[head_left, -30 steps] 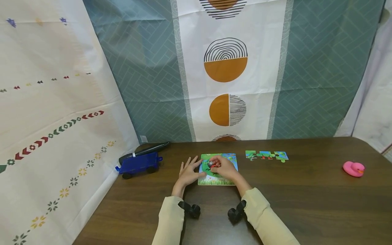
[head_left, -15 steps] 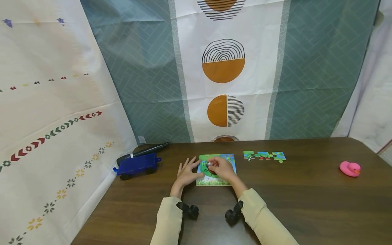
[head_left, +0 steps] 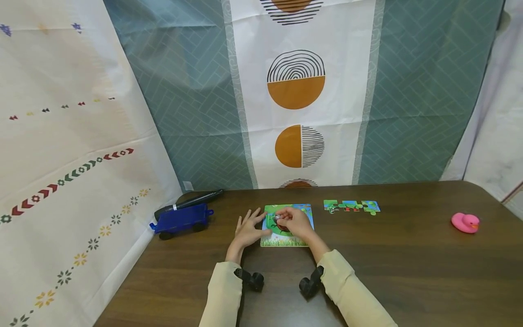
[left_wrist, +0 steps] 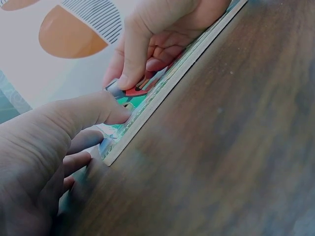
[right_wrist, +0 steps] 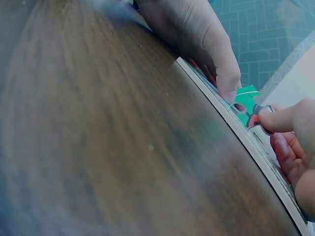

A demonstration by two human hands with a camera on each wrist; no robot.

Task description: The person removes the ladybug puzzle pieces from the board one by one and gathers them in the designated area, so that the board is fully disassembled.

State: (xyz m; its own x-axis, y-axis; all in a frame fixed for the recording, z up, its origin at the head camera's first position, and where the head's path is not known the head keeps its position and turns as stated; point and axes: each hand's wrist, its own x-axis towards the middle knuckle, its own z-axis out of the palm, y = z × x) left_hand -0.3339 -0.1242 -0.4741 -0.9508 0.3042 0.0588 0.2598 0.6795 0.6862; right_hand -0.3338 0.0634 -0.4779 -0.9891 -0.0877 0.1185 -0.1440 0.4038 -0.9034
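Observation:
A flat jigsaw puzzle board (head_left: 284, 243) with a green, blue and red picture lies on the table in front of me. My right hand (head_left: 297, 224) is over its middle, thumb and fingertips pinching a small red, black and grey puzzle piece (right_wrist: 254, 121). In the left wrist view that puzzle piece (left_wrist: 114, 88) is held tilted, close over the board's picture. My left hand (head_left: 247, 233) lies spread at the board's left side. Its thumb (left_wrist: 115, 109) presses the near left part of the board, while the other fingers reach along the left edge. The right palm hides part of the picture.
Three loose puzzle pieces (head_left: 350, 206) lie in a row right of the board. Farther right sits a pink rubber duck (head_left: 465, 223). At the left stand a blue toy wagon (head_left: 181, 220) and a big black marker-like object (head_left: 200, 199). Patterned cloth (head_left: 200, 113) hangs behind the table.
My right fingers have shifted slightly over the board and the pinched puzzle piece has changed its tilt, with less red showing. My left hand has stayed in place on the board.

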